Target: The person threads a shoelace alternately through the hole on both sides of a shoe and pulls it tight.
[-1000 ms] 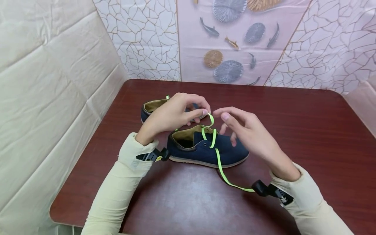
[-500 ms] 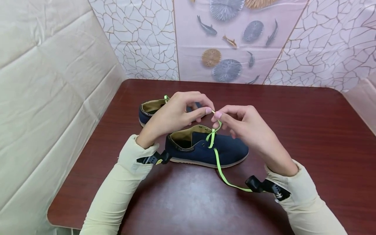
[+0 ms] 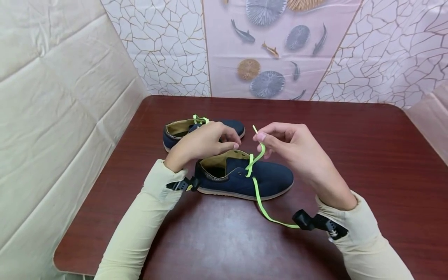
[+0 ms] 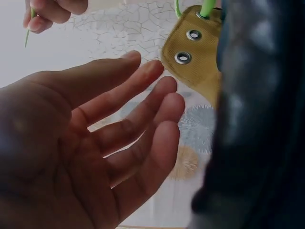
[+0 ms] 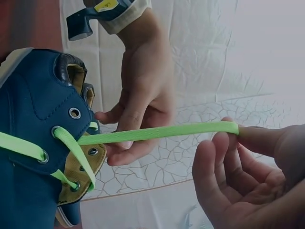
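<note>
A navy canvas shoe (image 3: 271,179) with a tan lining stands on the table, toe to the right. My right hand (image 3: 297,149) pinches one end of its flat neon-green shoelace (image 3: 259,156) above the shoe. In the right wrist view, that shoelace (image 5: 157,134) runs taut from the eyelets to the right thumb and fingers. The lace's other end trails over the near side onto the table. My left hand (image 3: 206,142) hovers over the shoe's opening, holding nothing. The left wrist view has its fingers loosely bent beside the tan eyelet flap (image 4: 183,45), where bare metal eyelets show.
Behind, a second navy shoe (image 3: 229,126) with green laces is partly covered by the left hand. The reddish-brown table (image 3: 350,155) meets a patterned backdrop (image 3: 168,46) at the back and a pale cloth wall (image 3: 63,116) at the left.
The right hand has taken hold of the lace end that the left hand was pinching. The left hand has let go and drawn back leftward and slightly down.
</note>
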A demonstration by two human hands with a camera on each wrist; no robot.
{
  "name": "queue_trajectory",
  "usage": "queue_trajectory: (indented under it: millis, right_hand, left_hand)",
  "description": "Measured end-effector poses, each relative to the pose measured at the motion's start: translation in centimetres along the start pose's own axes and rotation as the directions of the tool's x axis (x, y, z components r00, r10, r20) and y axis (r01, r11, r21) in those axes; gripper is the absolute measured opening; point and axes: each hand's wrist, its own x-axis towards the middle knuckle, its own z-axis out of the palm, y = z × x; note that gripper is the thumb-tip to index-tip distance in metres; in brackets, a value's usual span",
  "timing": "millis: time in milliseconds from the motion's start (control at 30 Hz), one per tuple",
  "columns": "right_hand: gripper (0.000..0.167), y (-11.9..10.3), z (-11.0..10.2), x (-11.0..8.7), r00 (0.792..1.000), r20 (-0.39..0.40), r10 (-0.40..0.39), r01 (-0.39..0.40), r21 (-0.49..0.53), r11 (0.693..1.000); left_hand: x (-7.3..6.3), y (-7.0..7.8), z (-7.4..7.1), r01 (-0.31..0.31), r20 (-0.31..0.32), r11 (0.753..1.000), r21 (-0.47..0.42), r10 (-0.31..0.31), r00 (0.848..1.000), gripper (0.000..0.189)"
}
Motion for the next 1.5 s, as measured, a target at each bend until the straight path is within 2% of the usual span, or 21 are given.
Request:
queue_trajectory:
  millis: [100, 233, 333, 467, 667, 933, 1067, 1167, 1500]
  right_hand:
    - [0.013, 0.1, 0.1, 0.2, 0.999, 0.014, 0.050, -0.050, 0.072, 0.996]
    - [0.012, 0.5, 0.1, 0.6, 0.995, 0.046, 0.089, -0.093, 0.104, 0.990]
    - [0.014, 1.0, 0.1, 1.0, 0.992, 0.083, 0.091, -0.096, 0.065, 0.993]
    - [0.019, 2.0, 0.3, 1.7, 0.990, 0.125, 0.071, -0.067, -0.038, 0.997]
    - [0.019, 3.9, 1.2, 2.8, 0.982, 0.172, 0.081, -0.059, -0.134, 0.989]
    - [0.022, 5.3, 2.6, 3.4, 0.948, 0.212, 0.238, -0.211, -0.144, 0.967]
    - [0.024, 5.7, 3.0, 3.4, 0.942, 0.205, 0.268, -0.241, -0.145, 0.960]
    - [0.023, 6.0, 3.2, 3.5, 0.947, 0.176, 0.270, -0.245, -0.150, 0.958]
    - [0.025, 6.0, 3.9, 3.3, 0.974, 0.114, 0.198, -0.160, -0.277, 0.947]
  left_hand:
    - [0.1, -0.1, 0.1, 0.014, 0.017, 1.000, 0.027, -0.014, 1.000, 0.014]
    - [0.4, -0.2, 0.3, 0.033, 0.039, 0.998, 0.058, -0.036, 0.999, 0.014]
    - [0.5, -0.2, 0.5, 0.044, 0.034, 0.996, 0.077, -0.046, 0.998, 0.014]
    - [0.6, -0.2, 0.7, 0.057, 0.004, 0.995, 0.085, -0.057, 0.998, 0.015]
    - [0.7, -0.3, 1.0, 0.112, -0.001, 0.990, 0.086, -0.112, 0.994, 0.018]
    - [0.8, -0.4, 1.1, 0.165, 0.018, 0.982, 0.098, -0.167, 0.986, 0.022]
    - [0.9, -0.5, 1.2, 0.163, 0.020, 0.982, 0.095, -0.165, 0.986, 0.023]
    - [1.0, -0.7, 1.2, 0.144, 0.021, 0.986, 0.086, -0.147, 0.989, 0.022]
    - [0.7, -1.2, 0.7, 0.067, 0.037, 0.998, 0.004, -0.067, 0.997, 0.021]
